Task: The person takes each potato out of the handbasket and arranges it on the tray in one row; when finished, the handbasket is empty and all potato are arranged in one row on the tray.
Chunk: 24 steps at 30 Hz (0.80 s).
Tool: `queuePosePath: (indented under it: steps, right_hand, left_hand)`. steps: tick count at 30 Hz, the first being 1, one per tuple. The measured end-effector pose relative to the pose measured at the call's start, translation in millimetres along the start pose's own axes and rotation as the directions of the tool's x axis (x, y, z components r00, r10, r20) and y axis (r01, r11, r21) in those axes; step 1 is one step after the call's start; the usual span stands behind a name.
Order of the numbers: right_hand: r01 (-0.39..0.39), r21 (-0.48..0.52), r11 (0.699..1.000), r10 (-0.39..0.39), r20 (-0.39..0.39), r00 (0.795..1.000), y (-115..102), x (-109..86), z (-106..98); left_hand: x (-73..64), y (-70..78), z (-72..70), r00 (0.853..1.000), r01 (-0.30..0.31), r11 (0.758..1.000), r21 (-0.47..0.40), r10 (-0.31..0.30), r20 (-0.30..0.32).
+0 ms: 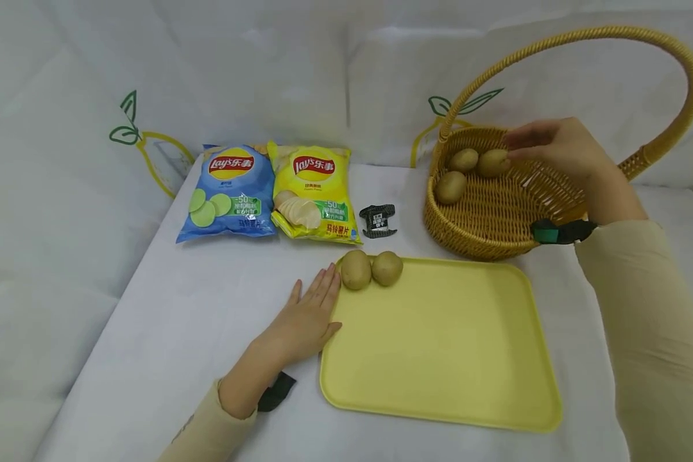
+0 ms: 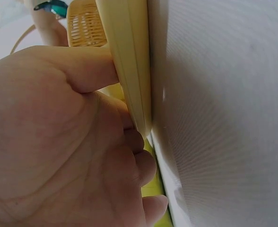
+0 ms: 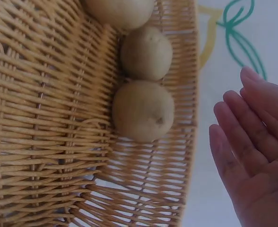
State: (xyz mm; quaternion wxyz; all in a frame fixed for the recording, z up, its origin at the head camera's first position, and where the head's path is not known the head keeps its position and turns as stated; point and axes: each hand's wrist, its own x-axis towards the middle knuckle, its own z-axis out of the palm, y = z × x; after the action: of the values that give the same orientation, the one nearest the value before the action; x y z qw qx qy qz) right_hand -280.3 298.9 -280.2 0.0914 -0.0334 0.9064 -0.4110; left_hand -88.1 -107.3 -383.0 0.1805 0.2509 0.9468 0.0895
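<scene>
My left hand [image 1: 305, 326] lies flat against the left edge of a yellow tray [image 1: 444, 353], fingers extended. Its thumb touches the tray's rim [image 2: 129, 61] in the left wrist view. Two potatoes, a larger one [image 1: 356, 269] and a rounder one [image 1: 387, 268], sit side by side in the tray's far left corner. My right hand [image 1: 563, 151] is raised over the wicker basket [image 1: 462, 237], holding nothing. In the right wrist view its fingers [image 3: 245, 137] are loosely extended, apart from the potatoes. Three potatoes lie along the basket's wall, the nearest one [image 3: 143, 111] close to the hand.
A blue chip bag [image 1: 225, 192] and a yellow chip bag [image 1: 314, 192] lie at the back left. Beside them is a small black packet [image 1: 378, 220]. The basket's tall handle [image 1: 606, 33] arches over the right arm. White cloth [image 1: 208, 308] covers the table.
</scene>
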Motion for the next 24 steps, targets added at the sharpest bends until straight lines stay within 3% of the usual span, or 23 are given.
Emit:
queuePosePath:
  steps: [6, 14, 19, 24]
  right_hand:
    - [-0.030, 0.110, 0.993, 0.030, 0.002, 1.000, 17.1, 18.0, 0.7]
    - [-0.067, -0.062, 0.996, 0.069, 0.030, 0.997, 33.0, 32.5, 8.1]
    - [-0.128, -0.065, 0.990, 0.133, 0.081, 0.988, 34.9, 36.8, 12.1]
    - [-0.107, -0.072, 0.992, 0.112, 0.071, 0.991, 35.2, 40.3, 13.2]
  left_hand:
    - [-1.3, -1.0, 1.7, 1.000, -0.007, 1.000, -0.004, 0.007, -0.004]
    - [-1.7, 1.0, 3.1, 1.000, -0.011, 1.000, -0.002, 0.011, 0.000]
    - [-1.2, 1.2, 2.8, 1.000, -0.012, 1.000, 0.005, 0.012, -0.002]
    - [-1.0, 0.2, 0.2, 1.000, -0.007, 1.000, 0.007, 0.007, -0.003]
